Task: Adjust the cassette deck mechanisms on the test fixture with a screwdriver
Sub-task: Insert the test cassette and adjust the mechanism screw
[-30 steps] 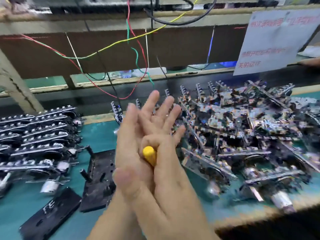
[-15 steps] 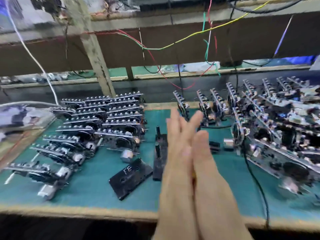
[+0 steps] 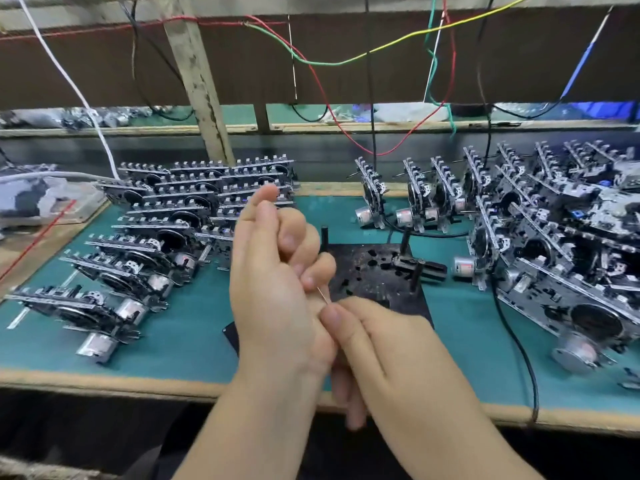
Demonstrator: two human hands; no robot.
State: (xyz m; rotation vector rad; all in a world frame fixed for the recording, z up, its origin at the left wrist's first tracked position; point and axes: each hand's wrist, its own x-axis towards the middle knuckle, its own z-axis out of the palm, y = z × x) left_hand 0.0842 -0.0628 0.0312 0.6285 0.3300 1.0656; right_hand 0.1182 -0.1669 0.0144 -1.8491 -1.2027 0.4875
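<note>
Head view, and we start nearest to us: both hands are up in front of the test fixture [image 3: 377, 271], the black perforated plate with upright pegs lying on the teal mat [image 3: 180, 337]. Our left hand [image 3: 273, 292] has its index finger raised and the other fingers curled in. Our right hand [image 3: 391, 344], just right of it, pinches between thumb and fingertip a thin bright metal shaft [image 3: 322, 294], which we take for the screwdriver's blade. The handle is hidden, so we cannot tell how the rest of the tool is gripped.

Nothing sits on the fixture yet; its pegs stand bare. Left of the fixture, cassette deck mechanisms [image 3: 138, 258] lie in tidy overlapping rows, thin stamped steel plates with dark flywheels and small shiny cylindrical motors. Beyond it, a few more stand on edge [image 3: 374, 195], and to its right a big loose heap [image 3: 561, 244] climbs toward the wall. Black cables and coloured wires [image 3: 346, 60] hang behind.

Our read on handling: each mechanism looks light but rigid, with sharp plate edges and delicate levers and belts, so we'd take one by the long edges of its frame, not by the motor or key tabs. The blade is slim and slick, easy to roll between fingertips, and would slip off a tiny screw if tilted.
</note>
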